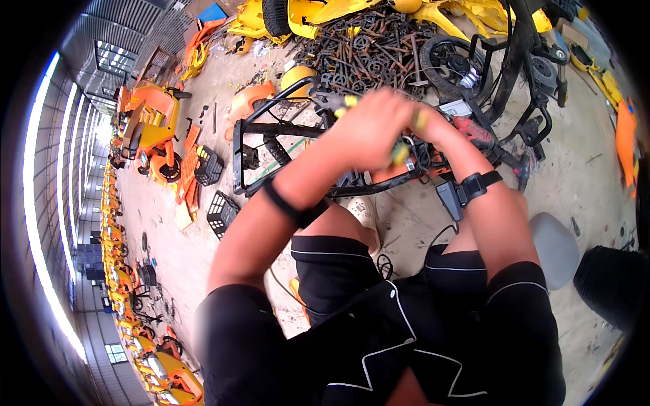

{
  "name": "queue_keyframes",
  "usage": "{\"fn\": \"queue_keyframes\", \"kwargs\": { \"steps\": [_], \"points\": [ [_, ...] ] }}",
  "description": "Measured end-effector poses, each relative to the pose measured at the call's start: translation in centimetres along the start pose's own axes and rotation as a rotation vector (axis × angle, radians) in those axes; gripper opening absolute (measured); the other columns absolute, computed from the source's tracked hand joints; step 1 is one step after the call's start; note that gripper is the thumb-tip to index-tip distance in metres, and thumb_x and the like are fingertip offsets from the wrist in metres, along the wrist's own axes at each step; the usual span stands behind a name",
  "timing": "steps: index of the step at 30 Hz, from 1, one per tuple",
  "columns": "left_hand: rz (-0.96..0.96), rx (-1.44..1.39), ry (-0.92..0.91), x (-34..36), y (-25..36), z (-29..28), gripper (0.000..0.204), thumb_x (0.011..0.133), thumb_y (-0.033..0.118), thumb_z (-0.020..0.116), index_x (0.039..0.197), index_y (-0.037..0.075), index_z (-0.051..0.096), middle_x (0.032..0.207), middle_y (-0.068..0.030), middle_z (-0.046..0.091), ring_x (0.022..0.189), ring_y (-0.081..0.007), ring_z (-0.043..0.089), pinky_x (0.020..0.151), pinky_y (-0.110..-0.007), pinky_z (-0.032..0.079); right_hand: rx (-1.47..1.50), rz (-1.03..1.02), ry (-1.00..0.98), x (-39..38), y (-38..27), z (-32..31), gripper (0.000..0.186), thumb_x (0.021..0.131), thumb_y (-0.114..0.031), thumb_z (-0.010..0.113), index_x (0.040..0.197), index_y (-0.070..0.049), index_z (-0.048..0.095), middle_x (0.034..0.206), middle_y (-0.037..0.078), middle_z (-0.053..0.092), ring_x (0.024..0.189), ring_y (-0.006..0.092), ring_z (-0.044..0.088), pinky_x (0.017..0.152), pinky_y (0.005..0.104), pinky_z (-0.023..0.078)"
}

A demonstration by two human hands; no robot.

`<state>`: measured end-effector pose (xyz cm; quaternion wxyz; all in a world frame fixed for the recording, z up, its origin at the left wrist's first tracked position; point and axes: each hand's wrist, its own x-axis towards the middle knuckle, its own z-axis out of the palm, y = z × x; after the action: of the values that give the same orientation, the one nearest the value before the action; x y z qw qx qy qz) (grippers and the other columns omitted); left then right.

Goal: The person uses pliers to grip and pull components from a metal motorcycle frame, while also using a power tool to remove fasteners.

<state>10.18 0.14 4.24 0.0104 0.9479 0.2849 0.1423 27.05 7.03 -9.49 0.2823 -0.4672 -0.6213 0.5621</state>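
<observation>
My left hand (372, 128) is closed and smeared by motion, over a black vehicle frame (239, 159). Out of it sticks a grey plier-like tool (330, 101) with yellow and green grips, one grip end showing below the hand. My right hand (428, 124) meets the left one, its fingers bent round a yellow end that looks like part of the same tool. Most of the tool is hidden behind my hands. The frame lies in front of my knees, with a black shock absorber (275, 147) and cables on it. A red power tool (474, 132) lies beside my right forearm.
Rusty bolts and metal parts form a heap (365, 51) beyond the frame. A wheel (447, 64) and black fork parts (518, 68) stand at the right. Black crates (222, 213) sit to the left, before rows of yellow-orange vehicles (152, 128). A grey stool (552, 250) is near my right arm.
</observation>
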Motion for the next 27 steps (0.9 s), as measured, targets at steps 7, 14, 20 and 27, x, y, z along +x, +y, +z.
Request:
{"fn": "queue_keyframes", "kwargs": {
  "steps": [7, 14, 20, 27],
  "points": [
    [0.315, 0.123, -0.247, -8.1, -0.2, -5.3, 0.042, 0.081, 0.013, 0.060, 0.123, 0.009, 0.060, 0.128, -0.0114, 0.061, 0.129, -0.0335, 0.056, 0.114, -0.046, 0.045, 0.049, 0.107, 0.049, -0.6, -0.2, 0.0, 0.025, 0.090, -0.022, 0.066, 0.099, 0.001, 0.071, 0.089, 0.008, 0.072, 0.074, 0.0151, 0.065, 0.066, 0.0324, 0.052],
    [-0.793, 0.098, 0.030, 8.0, -4.3, -0.3, 0.051, 0.081, 0.027, 0.069, 0.122, -0.002, 0.063, 0.123, -0.0253, 0.067, 0.121, -0.0415, 0.062, 0.102, -0.048, 0.051, -0.013, 0.115, -0.005, 0.1, -0.8, 0.9, 0.018, 0.093, -0.021, 0.062, 0.099, -0.005, 0.068, 0.087, 0.001, 0.069, 0.076, 0.0123, 0.064, 0.064, 0.0297, 0.050],
    [-0.712, 0.073, 0.101, 7.6, -3.5, -0.3, 0.049, 0.079, 0.021, 0.069, 0.120, -0.004, 0.062, 0.117, -0.0250, 0.067, 0.115, -0.0433, 0.062, 0.101, -0.048, 0.050, 0.060, 0.059, 0.063, -0.1, -0.1, 0.6, 0.025, 0.089, -0.021, 0.065, 0.098, 0.001, 0.070, 0.081, 0.009, 0.070, 0.072, 0.0163, 0.064, 0.068, 0.0332, 0.051],
    [0.223, 0.125, -0.254, -9.0, 0.8, -4.8, 0.043, 0.079, 0.011, 0.061, 0.121, 0.010, 0.062, 0.127, -0.0111, 0.062, 0.131, -0.0326, 0.055, 0.122, -0.051, 0.036, 0.027, 0.067, 0.062, -0.7, 0.2, -0.9, 0.031, 0.087, -0.026, 0.069, 0.102, 0.001, 0.072, 0.082, 0.010, 0.070, 0.077, 0.0194, 0.067, 0.072, 0.0347, 0.053]
  ]
}}
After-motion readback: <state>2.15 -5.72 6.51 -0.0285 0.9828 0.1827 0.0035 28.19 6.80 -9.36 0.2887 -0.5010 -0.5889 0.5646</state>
